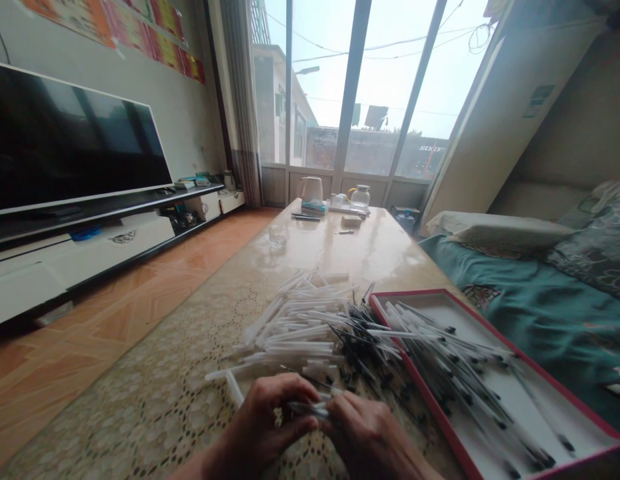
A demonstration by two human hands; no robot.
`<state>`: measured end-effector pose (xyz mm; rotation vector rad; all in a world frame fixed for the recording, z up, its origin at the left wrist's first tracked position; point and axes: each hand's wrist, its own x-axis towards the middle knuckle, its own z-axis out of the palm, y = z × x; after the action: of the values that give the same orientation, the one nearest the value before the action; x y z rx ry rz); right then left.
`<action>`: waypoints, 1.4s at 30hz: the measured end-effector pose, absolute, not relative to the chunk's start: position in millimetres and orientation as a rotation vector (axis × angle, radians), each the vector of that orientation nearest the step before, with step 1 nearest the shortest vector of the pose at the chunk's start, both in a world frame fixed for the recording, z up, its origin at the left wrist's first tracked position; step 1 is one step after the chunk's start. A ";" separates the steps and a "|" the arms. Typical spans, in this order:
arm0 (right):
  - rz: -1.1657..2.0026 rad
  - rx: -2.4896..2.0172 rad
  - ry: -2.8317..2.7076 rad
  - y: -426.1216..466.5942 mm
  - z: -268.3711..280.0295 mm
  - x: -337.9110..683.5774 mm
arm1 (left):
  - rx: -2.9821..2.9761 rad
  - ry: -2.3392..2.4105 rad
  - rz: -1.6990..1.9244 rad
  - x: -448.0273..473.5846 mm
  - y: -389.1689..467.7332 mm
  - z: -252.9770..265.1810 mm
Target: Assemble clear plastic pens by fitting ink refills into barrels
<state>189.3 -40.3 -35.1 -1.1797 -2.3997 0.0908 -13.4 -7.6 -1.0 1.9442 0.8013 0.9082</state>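
My left hand (pixel 270 413) is closed around a thin white plastic tube (pixel 315 408), its thumb and fingers pinching it low over the near part of the table. My right hand (pixel 367 427) meets it from the right, fingers curled around the tube's other end. Whether a dark stick is inside the tube, I cannot tell. Just beyond my hands lies a loose heap of white tubes (pixel 295 333). To its right is a bunch of thin black sticks (pixel 363 333) with dark ends.
A pink-rimmed shallow box (pixel 535 365) at the right holds several tubes with black-tipped sticks (pixel 455 360). Farther along the patterned table (pixel 165 380) stand a drinking glass (pixel 277 237), a glass pitcher (pixel 360 197) and a kettle-like vessel (pixel 311 190). A teal-covered sofa (pixel 555 313) runs alongside.
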 end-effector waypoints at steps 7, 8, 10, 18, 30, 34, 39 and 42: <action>0.580 -1.270 -1.981 -47.5 -23.4 195.6 | 1.248 0.801 0.905 -21.5 9.1 -9.7; 0.651 -1.310 -1.907 -47.8 -22.2 197.6 | 1.187 0.811 0.933 -22.9 11.5 -10.4; 0.761 -1.353 -1.791 -47.5 -21.7 200.2 | 1.090 0.824 0.980 -24.4 14.5 -10.1; 0.979 -1.296 -1.541 -48.0 -22.9 194.7 | 0.988 0.776 1.016 -20.8 10.7 -1.2; 1.196 -1.199 -1.434 -48.6 -21.8 185.1 | 0.910 0.708 0.962 -21.1 8.0 0.2; 1.179 -1.191 -1.451 -47.7 -24.2 186.8 | 0.927 0.768 0.937 -22.1 7.2 0.4; 1.138 -1.254 -1.495 -45.8 -23.1 194.2 | 0.921 0.843 0.876 -22.2 6.2 2.3; 1.223 -1.214 -1.380 -44.6 -23.7 193.2 | 0.904 0.877 0.855 -21.9 6.3 1.7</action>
<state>193.2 -44.6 -23.7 -1.2136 -1.3804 1.2226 -21.9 6.3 1.7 0.9039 0.8767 0.8547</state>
